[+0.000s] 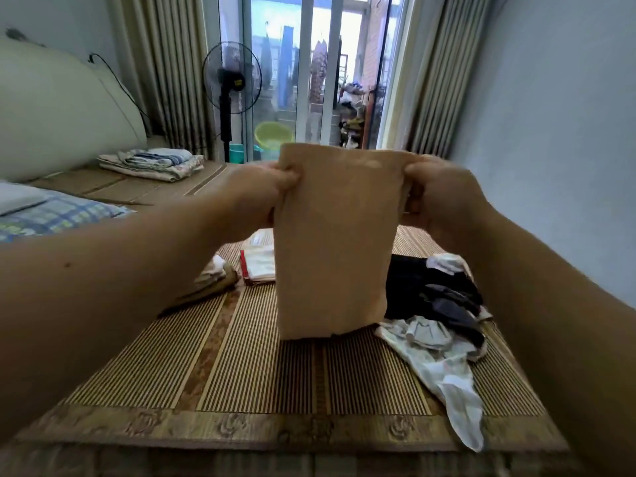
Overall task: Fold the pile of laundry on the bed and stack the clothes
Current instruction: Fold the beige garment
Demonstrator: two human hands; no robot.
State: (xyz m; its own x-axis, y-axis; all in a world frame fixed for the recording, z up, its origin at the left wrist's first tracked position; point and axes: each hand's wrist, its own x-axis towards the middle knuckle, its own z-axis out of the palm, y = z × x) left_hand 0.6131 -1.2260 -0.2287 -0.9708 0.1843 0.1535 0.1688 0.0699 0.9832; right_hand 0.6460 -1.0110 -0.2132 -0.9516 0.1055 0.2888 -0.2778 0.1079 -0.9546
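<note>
I hold a tan, folded cloth (335,242) upright in the air over the bed; it hangs as a tall rectangle. My left hand (265,192) pinches its top left corner and my right hand (438,197) grips its top right corner. Its bottom edge hangs just above the striped bamboo mat (247,366). To the right on the mat lies the loose laundry pile (437,304) of dark and white garments, with a white piece (454,394) trailing toward me. Behind the cloth on the left lie a folded white-and-red garment (258,259) and a small folded beige one (213,277).
A stack of folded bedding (151,163) lies at the far end of the bed. A checked pillow (51,215) and a padded headboard (51,108) are on the left. A standing fan (230,84) and a green basin (273,134) stand by the glass door. A wall runs along the right.
</note>
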